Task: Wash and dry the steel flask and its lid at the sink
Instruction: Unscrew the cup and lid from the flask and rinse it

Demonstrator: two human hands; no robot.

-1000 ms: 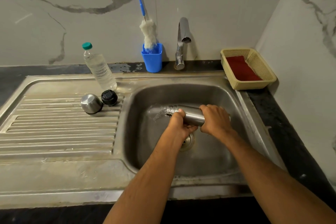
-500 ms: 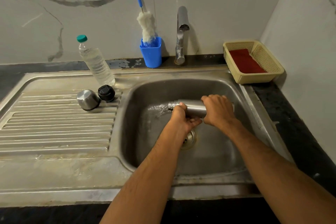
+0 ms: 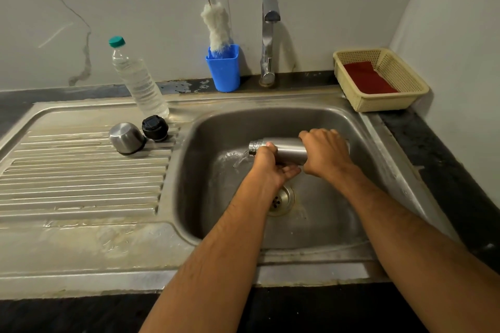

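The steel flask (image 3: 286, 149) lies on its side over the sink basin (image 3: 319, 219), its open mouth pointing left with water spilling out of it. My left hand (image 3: 270, 167) grips it near the neck from below. Over the flask's base end, my right hand (image 3: 324, 154) is wrapped around it. On the draining board (image 3: 81, 184) stand the steel cap (image 3: 125, 138), upside down, and next to it the black stopper lid (image 3: 155, 128).
A clear plastic bottle (image 3: 138, 81) with a green cap stands behind the lids. A blue cup (image 3: 223, 67) holding a bottle brush (image 3: 215, 21) sits left of the tap (image 3: 269, 38). A cream basket (image 3: 378, 81) with a red cloth is at the back right.
Both hands kept hold of the flask and shifted it slightly to the right; water keeps pouring from its mouth. The lids have not moved.
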